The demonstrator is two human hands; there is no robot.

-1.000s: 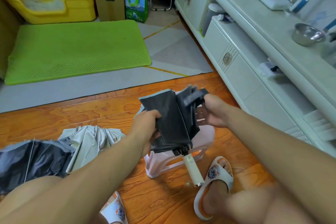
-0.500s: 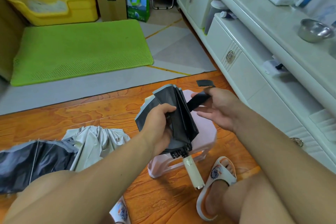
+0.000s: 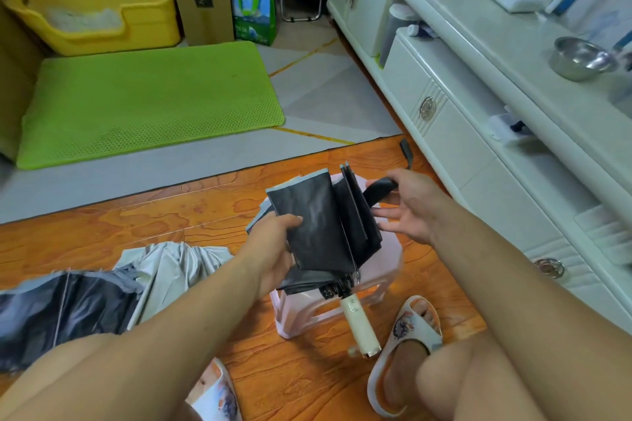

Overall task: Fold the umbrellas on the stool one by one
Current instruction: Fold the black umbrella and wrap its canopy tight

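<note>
Two hands work on the black umbrella point(image 3: 328, 229), which I hold just above the pink stool point(image 3: 386, 270) with its cream handle point(image 3: 360, 325) pointing toward me. My left hand point(image 3: 273, 249) grips the gathered canopy with the thumb on top, and my right hand point(image 3: 410, 205) pinches the black strap point(image 3: 379, 189), the other fingers spread. A second umbrella point(image 3: 78, 297) lies unfolded on the wooden floor point(image 3: 136, 215) at my left.

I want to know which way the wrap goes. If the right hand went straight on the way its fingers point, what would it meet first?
The right hand points left, so it would likely meet the umbrella's dark folded pleats first; the gap looks small, though depth is unclear.
</note>
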